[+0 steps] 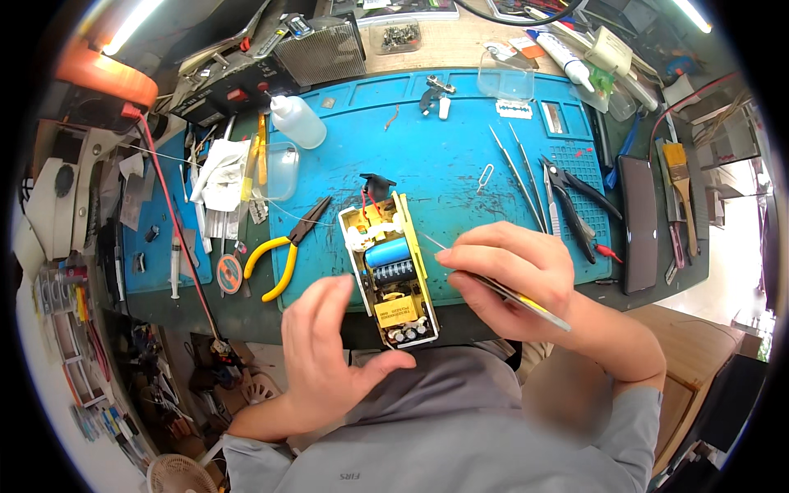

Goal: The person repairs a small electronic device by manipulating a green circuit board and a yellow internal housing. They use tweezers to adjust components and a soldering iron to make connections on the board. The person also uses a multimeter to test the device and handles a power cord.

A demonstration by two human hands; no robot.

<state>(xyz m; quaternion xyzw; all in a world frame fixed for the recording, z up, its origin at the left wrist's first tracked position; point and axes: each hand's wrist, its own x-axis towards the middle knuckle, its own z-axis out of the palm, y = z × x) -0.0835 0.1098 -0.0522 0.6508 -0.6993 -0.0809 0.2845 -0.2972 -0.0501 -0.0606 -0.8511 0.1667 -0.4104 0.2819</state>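
Note:
An opened power supply (390,271) in a narrow white case lies slantwise at the mat's near edge. Inside show a blue cylindrical capacitor (386,252), a dark coil (393,273), a yellow block-shaped transformer (399,312) and several small capacitors at the near end. A black socket (377,184) on red wires sticks out at its far end. My left hand (325,345) is beside the case, fingers stretched and thumb spread near its lower end; contact is unclear. In my right hand (514,283) are metal tweezers (534,308), their thin tip at the case's right edge.
On the blue mat (345,164) lie yellow-handled pliers (288,246) to the left, with cutters (571,205) and more tweezers (522,177) to the right. A white bottle (297,122) stands farther back. A dark phone-like slab (639,222) lies at the right, near a brush (680,181).

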